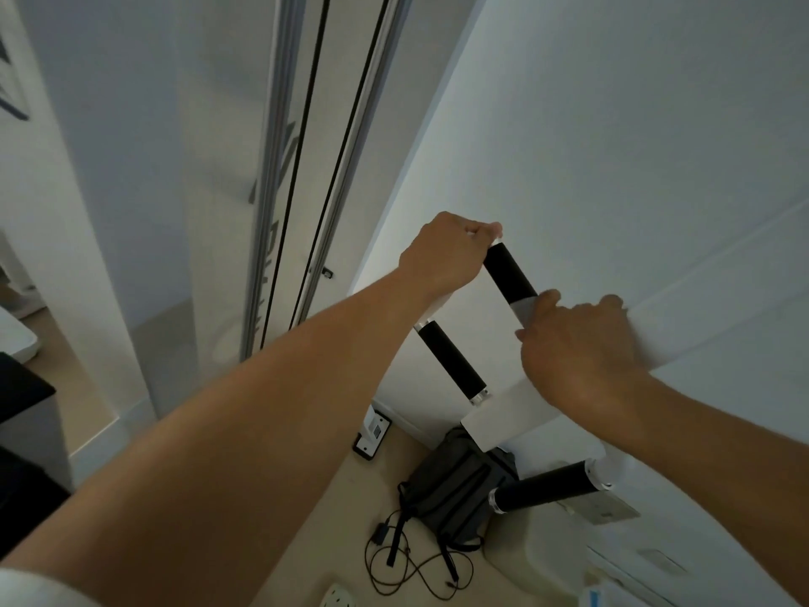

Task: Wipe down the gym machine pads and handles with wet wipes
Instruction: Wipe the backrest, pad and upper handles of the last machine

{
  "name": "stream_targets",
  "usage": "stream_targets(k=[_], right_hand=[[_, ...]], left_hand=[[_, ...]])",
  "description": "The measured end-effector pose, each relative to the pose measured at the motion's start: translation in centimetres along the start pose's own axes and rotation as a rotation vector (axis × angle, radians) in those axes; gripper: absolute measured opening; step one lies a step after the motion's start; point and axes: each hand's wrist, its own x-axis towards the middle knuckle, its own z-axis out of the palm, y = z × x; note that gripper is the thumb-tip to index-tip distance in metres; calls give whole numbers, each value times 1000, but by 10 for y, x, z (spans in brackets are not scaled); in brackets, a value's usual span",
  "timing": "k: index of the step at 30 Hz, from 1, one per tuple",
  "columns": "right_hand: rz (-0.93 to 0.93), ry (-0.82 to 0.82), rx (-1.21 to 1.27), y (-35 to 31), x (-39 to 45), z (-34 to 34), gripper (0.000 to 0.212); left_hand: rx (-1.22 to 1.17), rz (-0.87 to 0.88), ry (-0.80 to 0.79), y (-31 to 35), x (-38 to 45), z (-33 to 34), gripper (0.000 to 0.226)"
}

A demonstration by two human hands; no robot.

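High against the white wall, the left hand (442,256) curls its fingers round the top end of the upper black handle (510,276). Just below, the right hand (578,357) presses a pale wet wipe (525,311) round that same grip's lower end. Two more black handles (453,365) sit untouched beneath; a grey backpack (455,484) lies on the floor.

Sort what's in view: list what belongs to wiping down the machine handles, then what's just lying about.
Part of the job:
- upper black handle, gripped at its top end by the left hand
- wet wipe wrapped round it under the right hand
- middle black handle
- lower black handle

Lying about:
- dark backpack on the floor
- tangled black cable
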Motion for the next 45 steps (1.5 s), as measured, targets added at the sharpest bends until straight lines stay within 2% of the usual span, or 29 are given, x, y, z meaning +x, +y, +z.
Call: stream_targets(k=[2, 4, 7, 9, 11, 13, 14, 16, 20, 25, 29, 32, 34, 39, 42, 45], right_hand=[[100, 105, 264, -3, 16, -1, 54], [122, 224, 504, -8, 34, -5, 43], [101, 317, 611, -18, 55, -12, 41], [122, 290, 651, -20, 52, -14, 48], [121, 163, 550, -13, 33, -13, 57], [80, 23, 260, -9, 8, -7, 67], [57, 3, 128, -7, -2, -4, 68], [68, 21, 67, -6, -9, -3, 63], [122, 162, 507, -13, 25, -12, 46], [122, 334, 756, -24, 52, -26, 53], [155, 267, 584, -24, 42, -13, 59], [136, 93, 270, -17, 18, -11, 66], [85, 34, 79, -16, 5, -6, 69], [98, 138, 106, -13, -7, 20, 54], [96, 212, 144, -17, -18, 18, 63], [65, 321, 112, -20, -28, 28, 62]], left_hand=[[-26, -16, -2, 0, -1, 0, 36], [-66, -25, -6, 2, -2, -2, 32], [-73, -10, 5, 3, -3, -8, 28], [-48, -11, 11, 3, -3, -11, 30], [-26, -17, 19, 3, -3, -12, 35], [-10, -20, 26, 2, -4, -13, 37], [-14, -25, 22, 1, -4, -13, 38], [-40, -35, 13, 0, -5, -12, 37], [-63, -30, 21, 0, -6, -8, 33], [-72, -2, 23, 0, -6, -7, 31], [-32, -28, 63, -1, -3, -6, 33], [-18, -36, 59, -2, -2, -4, 35], [-1, -45, 53, 0, -2, -2, 34], [0, -62, 48, 2, -5, 2, 32], [-5, -72, 71, 7, -13, 1, 34], [-34, -73, 127, 6, -31, -1, 38]])
